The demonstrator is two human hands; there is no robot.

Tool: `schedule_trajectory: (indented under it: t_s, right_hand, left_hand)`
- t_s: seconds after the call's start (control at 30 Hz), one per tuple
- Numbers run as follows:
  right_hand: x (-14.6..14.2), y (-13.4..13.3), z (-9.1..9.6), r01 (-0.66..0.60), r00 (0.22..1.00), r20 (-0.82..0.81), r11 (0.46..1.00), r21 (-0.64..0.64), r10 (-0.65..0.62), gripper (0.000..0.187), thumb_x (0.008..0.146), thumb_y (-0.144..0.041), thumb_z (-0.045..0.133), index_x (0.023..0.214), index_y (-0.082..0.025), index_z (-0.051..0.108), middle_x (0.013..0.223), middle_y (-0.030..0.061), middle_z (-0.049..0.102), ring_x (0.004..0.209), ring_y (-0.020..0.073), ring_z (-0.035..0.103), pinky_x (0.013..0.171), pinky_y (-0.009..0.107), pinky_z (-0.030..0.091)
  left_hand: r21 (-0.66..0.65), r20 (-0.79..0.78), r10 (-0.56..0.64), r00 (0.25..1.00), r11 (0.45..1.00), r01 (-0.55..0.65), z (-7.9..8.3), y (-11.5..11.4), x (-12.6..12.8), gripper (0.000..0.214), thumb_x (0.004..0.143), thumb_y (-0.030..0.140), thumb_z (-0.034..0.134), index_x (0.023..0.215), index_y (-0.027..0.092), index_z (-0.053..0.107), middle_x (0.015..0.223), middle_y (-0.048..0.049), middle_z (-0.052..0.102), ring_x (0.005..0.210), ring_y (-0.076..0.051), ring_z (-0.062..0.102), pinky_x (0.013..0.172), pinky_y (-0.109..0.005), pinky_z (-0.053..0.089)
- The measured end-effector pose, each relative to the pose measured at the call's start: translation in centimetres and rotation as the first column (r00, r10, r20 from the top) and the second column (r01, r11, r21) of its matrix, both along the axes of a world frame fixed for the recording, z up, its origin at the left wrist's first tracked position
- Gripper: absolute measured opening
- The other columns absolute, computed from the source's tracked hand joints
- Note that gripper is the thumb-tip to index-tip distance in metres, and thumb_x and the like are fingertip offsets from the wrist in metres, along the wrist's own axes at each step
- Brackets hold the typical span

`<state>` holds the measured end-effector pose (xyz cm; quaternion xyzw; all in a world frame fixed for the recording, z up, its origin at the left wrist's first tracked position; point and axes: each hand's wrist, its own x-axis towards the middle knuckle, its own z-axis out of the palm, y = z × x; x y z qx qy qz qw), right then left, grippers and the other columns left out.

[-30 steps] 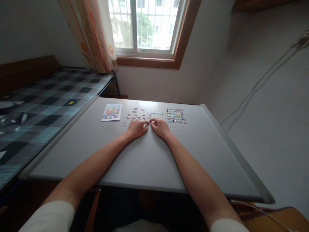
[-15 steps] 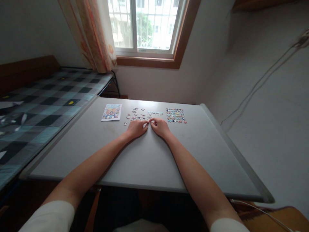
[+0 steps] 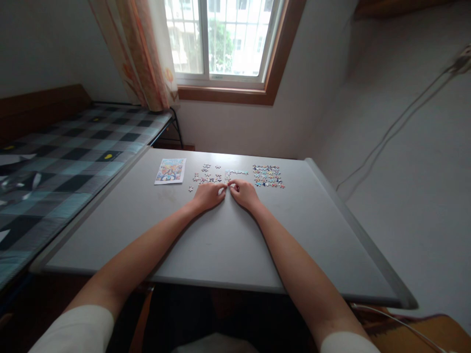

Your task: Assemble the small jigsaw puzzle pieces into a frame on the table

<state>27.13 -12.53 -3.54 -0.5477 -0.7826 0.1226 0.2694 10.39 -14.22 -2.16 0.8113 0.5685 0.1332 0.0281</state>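
Observation:
My left hand (image 3: 210,195) and my right hand (image 3: 244,192) meet with their fingertips at the lower end of a joined strip of jigsaw pieces (image 3: 237,172), which forms a corner. Both hands have their fingers drawn together around this spot. Whatever lies between the fingertips is too small and too covered to make out. Left of the strip, several loose jigsaw pieces (image 3: 206,166) are scattered, some partly behind my left hand. A larger group of jigsaw pieces (image 3: 268,175) lies in rows to the right.
A printed picture sheet (image 3: 170,171) lies at the left on the grey table (image 3: 228,245). Beside the table's left edge stands a bed with a checked cover (image 3: 125,127). A window (image 3: 221,39) and curtain (image 3: 143,54) are behind; a cable (image 3: 390,130) hangs along the right wall.

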Motion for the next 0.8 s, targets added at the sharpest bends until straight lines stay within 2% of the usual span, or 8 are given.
schedule_trajectory:
  t_s: [0.8]
  right_hand:
    - [-0.02,0.01,0.00,0.001,1.000,-0.003,1.000,0.000,-0.001,0.024,0.081,-0.022,0.052,0.096,-0.024,0.070,0.073,-0.0001,0.064,0.069,0.0147,0.056,0.068,0.025,0.037]
  left_hand:
    - [-0.011,-0.004,0.000,1.000,1.000,0.000,-0.10,0.06,-0.04,0.037,0.087,0.038,0.044,0.116,0.031,0.065,0.085,-0.0032,0.072,0.083,-0.020,0.066,0.076,-0.029,0.047]
